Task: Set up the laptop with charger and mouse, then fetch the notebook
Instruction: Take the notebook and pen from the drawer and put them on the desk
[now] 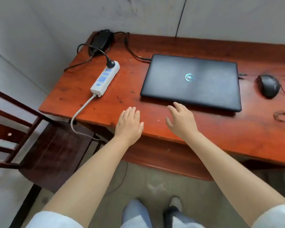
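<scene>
Red-brown wood of the desk carries everything the task has gathered so far: the closed black laptop lies just beyond the fingertips of the right hand, its near edge almost touching them. The left hand hovers to the left of that, over bare wood near the desk's front edge. Both hands are spread flat and empty, fingers loosely apart, gripping nothing.

Far beyond the left fingers, at the back corner, sits the charger; its plug is in the white power strip, and its thin lead runs to the laptop's back left corner (seated, as far as one can judge). The mouse rests well to the right of the right fingers, past the laptop's right edge, its cord trailing off to the side.

No notebook is in view, so setup looks largely finished and the likely step in hand is lifting the lid or turning away to fetch the notebook. To open it well, hook the right fingertips under the centre of the near edge and steady the base with the left palm, lifting slowly so the charger lead is not tugged from its socket. Keep the wrist clear of the mouse cord.
</scene>
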{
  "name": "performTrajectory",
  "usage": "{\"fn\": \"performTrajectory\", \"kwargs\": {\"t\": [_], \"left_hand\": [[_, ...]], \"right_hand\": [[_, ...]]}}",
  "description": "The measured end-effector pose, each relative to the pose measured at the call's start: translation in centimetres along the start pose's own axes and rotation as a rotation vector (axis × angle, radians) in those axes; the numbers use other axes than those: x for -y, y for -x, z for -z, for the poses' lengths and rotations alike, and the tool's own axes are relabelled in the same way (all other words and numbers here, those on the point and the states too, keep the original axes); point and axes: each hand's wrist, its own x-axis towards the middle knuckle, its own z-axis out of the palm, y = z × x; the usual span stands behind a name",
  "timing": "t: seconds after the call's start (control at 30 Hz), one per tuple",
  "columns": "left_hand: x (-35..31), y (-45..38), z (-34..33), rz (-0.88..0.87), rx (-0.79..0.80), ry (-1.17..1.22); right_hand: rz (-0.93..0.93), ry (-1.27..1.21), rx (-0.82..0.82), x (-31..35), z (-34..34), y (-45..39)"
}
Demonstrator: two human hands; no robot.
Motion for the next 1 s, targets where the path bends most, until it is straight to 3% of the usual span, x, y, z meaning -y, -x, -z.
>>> {"fn": "performTrajectory", "kwargs": {"t": [0.23, 0.57, 0.7, 0.8, 1.0], "left_hand": [[1.4, 5.0, -5.9, -0.265, 0.136, 0.010], [7.6, 9.8, -16.0, -0.375, 0.226, -0.035], [8.1, 8.0, -18.8, -0.382, 0.133, 0.050], [8.2, 6.7, -21.4, -0.394, 0.045, 0.039], [8.4, 6.0, -26.5, -0.433, -0.392, -0.056]], "right_hand": [[-0.212, -0.045, -0.039, 1.7, -5.8, 8.9], [-0.537, 0.035, 0.254, 4.7, -19.7, 17.5], [-0.617, -0.031, 0.239, 3.1, -24.1, 17.6], [-0.694, -0.128, 0.134, 1.4, -27.3, 17.5], [-0.740, -0.296, -0.121, -2.8, -33.1, 15.9]]}}
